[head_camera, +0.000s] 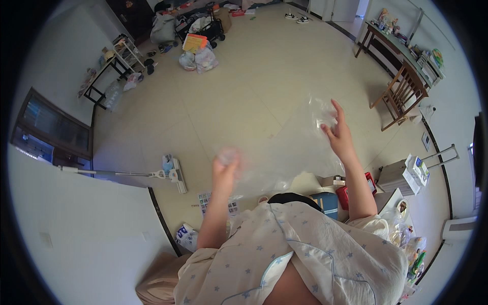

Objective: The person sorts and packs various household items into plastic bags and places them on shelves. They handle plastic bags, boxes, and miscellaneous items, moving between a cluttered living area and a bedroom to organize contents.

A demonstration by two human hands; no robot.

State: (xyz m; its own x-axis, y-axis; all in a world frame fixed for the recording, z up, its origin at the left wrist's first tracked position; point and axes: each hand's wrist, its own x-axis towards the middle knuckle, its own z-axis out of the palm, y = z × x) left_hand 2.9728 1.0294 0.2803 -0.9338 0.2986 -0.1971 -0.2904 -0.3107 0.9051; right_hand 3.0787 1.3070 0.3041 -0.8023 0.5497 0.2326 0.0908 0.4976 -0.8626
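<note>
A thin, clear plastic sheet (282, 160) spreads in the air before me, between my hands. Whether it is a flat sheet or a large bag, I cannot tell. My left hand (225, 167), blurred, is closed around a bunched part of its left side. At the upper right, my right hand (339, 133) holds the crumpled other side, with thumb and forefinger apart and the plastic between and behind them. The floor shows through the film. Its lower edge hangs near my waist, above a dark round-edged thing (293, 198) partly hidden by my shirt.
A flat mop (177, 175) leans at left. Close on the right are a red case (343, 197), a grey suitcase (394, 175) and a low table (389, 200). Farther off stand a wooden chair (400, 95), a desk (404, 51), filled plastic bags (206, 60) and a folding wagon (213, 28).
</note>
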